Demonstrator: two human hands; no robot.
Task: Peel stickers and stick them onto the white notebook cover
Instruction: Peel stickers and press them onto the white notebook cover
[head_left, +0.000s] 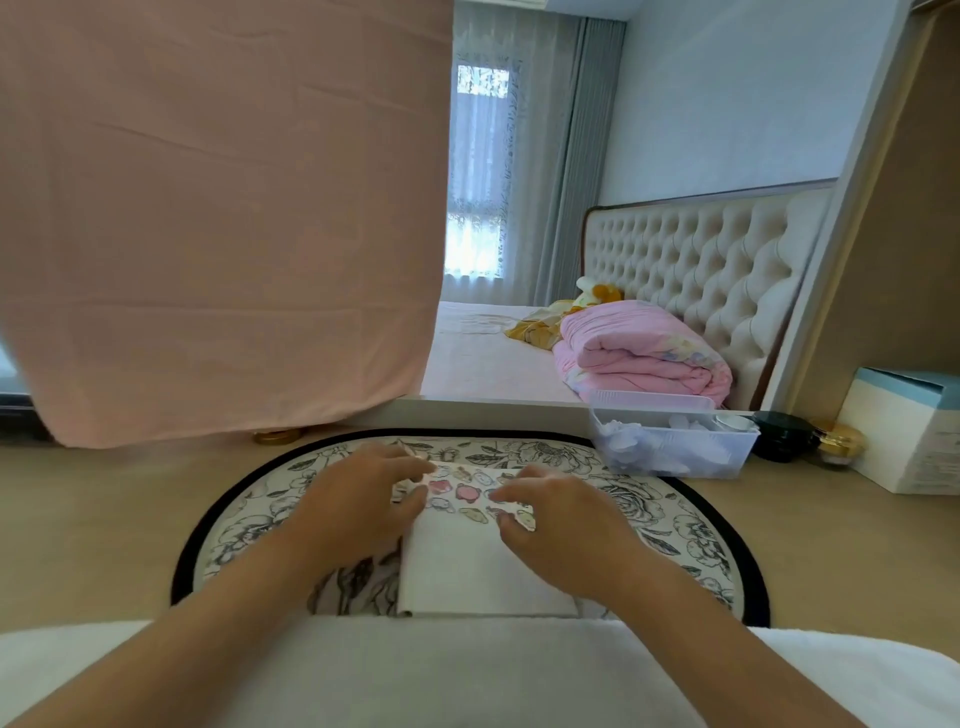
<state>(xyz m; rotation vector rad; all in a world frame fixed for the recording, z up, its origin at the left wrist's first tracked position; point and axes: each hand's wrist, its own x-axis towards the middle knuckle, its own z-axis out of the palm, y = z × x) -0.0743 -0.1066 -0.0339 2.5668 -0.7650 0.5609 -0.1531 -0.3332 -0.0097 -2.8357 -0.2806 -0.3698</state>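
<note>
White notebook (483, 571) lies at the middle of the floral oval mat (675, 519), with the sticker sheet (467, 493) across its far end. The left hand (358, 509) pinches the sheet's left edge and the right hand (561, 525) pinches its right edge, the two hands apart.

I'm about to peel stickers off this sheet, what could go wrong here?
1. The left hand and right hand seem to pinch the sheet at its edges; a hard pull could crease it or tear a sticker.
2. The sheet lies over the far end of the notebook, so a peeled sticker might land crooked or catch the sheet.
3. The notebook lies loose on the mat and may slide when pressed.
</note>
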